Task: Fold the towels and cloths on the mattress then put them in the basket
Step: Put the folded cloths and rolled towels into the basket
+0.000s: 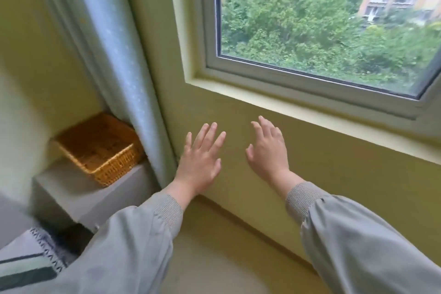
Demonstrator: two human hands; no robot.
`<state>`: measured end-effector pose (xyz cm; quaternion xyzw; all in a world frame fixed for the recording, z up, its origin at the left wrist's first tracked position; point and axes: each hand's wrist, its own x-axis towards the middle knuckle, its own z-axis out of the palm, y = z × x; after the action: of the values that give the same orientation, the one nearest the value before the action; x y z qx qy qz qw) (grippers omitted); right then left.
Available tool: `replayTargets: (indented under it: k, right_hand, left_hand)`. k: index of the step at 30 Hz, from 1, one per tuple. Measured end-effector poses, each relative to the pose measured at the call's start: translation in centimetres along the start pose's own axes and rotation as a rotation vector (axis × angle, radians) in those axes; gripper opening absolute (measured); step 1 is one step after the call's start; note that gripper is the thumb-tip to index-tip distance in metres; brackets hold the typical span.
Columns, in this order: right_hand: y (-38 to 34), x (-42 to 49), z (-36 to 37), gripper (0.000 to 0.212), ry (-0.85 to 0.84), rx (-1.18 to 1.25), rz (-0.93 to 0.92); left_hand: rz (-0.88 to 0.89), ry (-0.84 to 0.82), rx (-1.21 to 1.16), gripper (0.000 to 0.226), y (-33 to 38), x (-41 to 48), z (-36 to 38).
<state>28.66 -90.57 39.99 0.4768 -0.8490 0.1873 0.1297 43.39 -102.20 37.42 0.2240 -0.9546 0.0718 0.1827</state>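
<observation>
The basket [114, 169] sits on a grey ledge [71, 188] at far left, just beside the curtain [124, 67], a patterned cloth [28, 267] lies near left, and your left hand [199, 162] and right hand [268, 153] are spread, holding nothing, before the wall [334, 174] under the window [322, 19].

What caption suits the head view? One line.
Open left hand and right hand held before the yellow wall under a white-framed window; rectangular woven wicker basket at left.

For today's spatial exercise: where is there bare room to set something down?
Inside the tan wicker basket; the grey ledge in front of it; the yellowish surface below the wall. Crowded where the pale blue curtain meets the basket.
</observation>
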Motion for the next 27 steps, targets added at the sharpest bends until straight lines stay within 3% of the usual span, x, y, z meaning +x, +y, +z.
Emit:
replayTargets:
  k: [6, 15, 21, 27]
  right_hand:
    - [-14.1, 4.4, 4.8, 0.065, -0.187, 0.045, -0.118]
    - [-25.9, 10.1, 13.2, 0.062, -0.39, 0.202, -0.152]
    - [-30.0, 17.0, 21.8, 0.056, -0.542, 0.397, -0.014]
    - [-36.4, 25.3, 31.8, 0.053, -0.809, 0.574, 0.158]
  left_hand:
    - [-0.312, -0.115, 0.118, 0.07, -13.6, -5.7, -1.7]
    - [-0.588, -0.166, 0.052, 0.067, -26.8, -8.4, 0.7]
    - [-0.756, -0.197, -0.034, 0.071, -35.3, -6.0, 5.9]
    - [-0.916, -0.254, -0.14, 0.069, -45.3, -3.5, 11.7]
